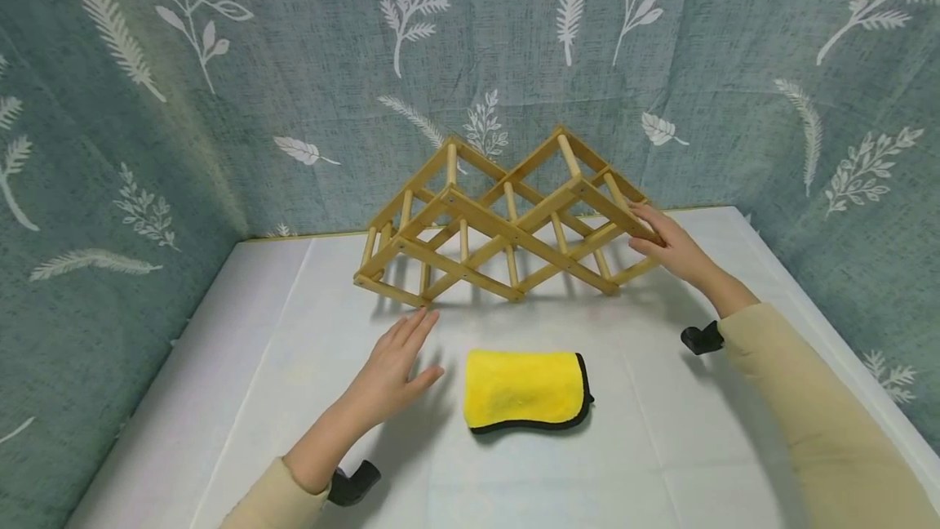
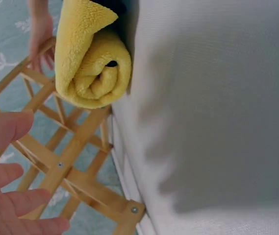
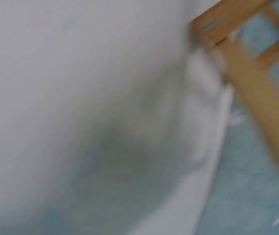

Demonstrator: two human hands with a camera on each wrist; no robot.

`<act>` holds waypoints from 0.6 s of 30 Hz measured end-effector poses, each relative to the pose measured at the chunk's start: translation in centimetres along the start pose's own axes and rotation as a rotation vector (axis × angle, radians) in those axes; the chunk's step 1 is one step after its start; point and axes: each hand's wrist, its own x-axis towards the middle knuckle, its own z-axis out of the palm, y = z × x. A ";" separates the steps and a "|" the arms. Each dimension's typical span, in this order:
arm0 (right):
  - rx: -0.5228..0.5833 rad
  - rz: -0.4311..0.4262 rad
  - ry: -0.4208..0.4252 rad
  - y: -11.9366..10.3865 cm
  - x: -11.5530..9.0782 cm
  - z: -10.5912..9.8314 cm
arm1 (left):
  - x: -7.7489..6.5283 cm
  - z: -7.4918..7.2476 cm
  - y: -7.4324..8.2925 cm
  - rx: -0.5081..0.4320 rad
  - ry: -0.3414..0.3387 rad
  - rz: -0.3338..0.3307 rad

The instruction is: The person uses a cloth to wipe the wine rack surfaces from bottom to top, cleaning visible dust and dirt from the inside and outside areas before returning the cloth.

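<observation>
A folding wooden wine rack [image 1: 516,237] of crossed slats and round dowels stands toward the back of the table. At its right end my right hand [image 1: 679,247] grips an outer slat, fingers over it and thumb in front. My left hand [image 1: 392,370] hovers with fingers extended near the rack's lower left front corner, holding nothing. Between the hands, nearer to me, lies a rolled yellow towel [image 1: 523,388] with black edging; its spiral end shows in the left wrist view. The right wrist view is blurred and shows a rack slat [image 3: 262,103], but not the hand.
A white cloth covers the table [image 1: 294,349]. Grey-green curtain [image 1: 330,64] with white leaf prints hangs close behind the rack and along both sides. A black wrist piece [image 1: 354,483] is at the left cuff, another [image 1: 702,339] at the right.
</observation>
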 end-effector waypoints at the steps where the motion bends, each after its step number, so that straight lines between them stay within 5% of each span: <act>1: -0.018 0.031 -0.009 0.6 -0.4 -0.1 | 0.0 0.0 0.0 -0.003 -0.001 -0.003; 8: -0.006 0.161 -0.030 3.4 -2.1 -0.8 | -0.2 0.2 -0.2 -0.004 -0.003 -0.002; 18: -0.076 0.133 -0.009 3.3 -2.2 -1.3 | -0.4 0.5 -0.3 -0.022 0.005 0.009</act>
